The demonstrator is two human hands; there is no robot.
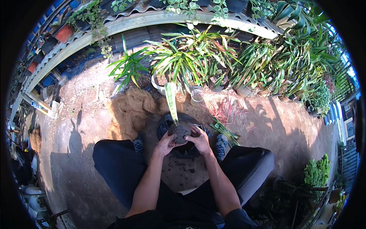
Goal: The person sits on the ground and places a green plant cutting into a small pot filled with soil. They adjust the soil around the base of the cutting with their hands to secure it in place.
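Observation:
Between my two hands is a dark, round ball of soil (180, 133). A single long, pale green leaf (171, 100), like a snake plant's, rises from its far side. My left hand (165, 144) cups the ball from the left and below, with the thumb on top. On the other side my right hand (201, 140) presses it with thumb and fingers. Directly beneath is a black plastic bag or lined container (163, 124), its contents mostly hidden by my hands. Dark crumbs of soil (186, 169) lie on the ground nearer to me.
Brown coir fibre (128, 111) is heaped at the left. A clear plastic cup (197, 96) stands ahead, near red raffia strands (226, 110). Cut green leaves (226, 131) lie by my right shoe (221, 144). Potted leafy plants (183, 60) line the far side beneath a pale beam (160, 17).

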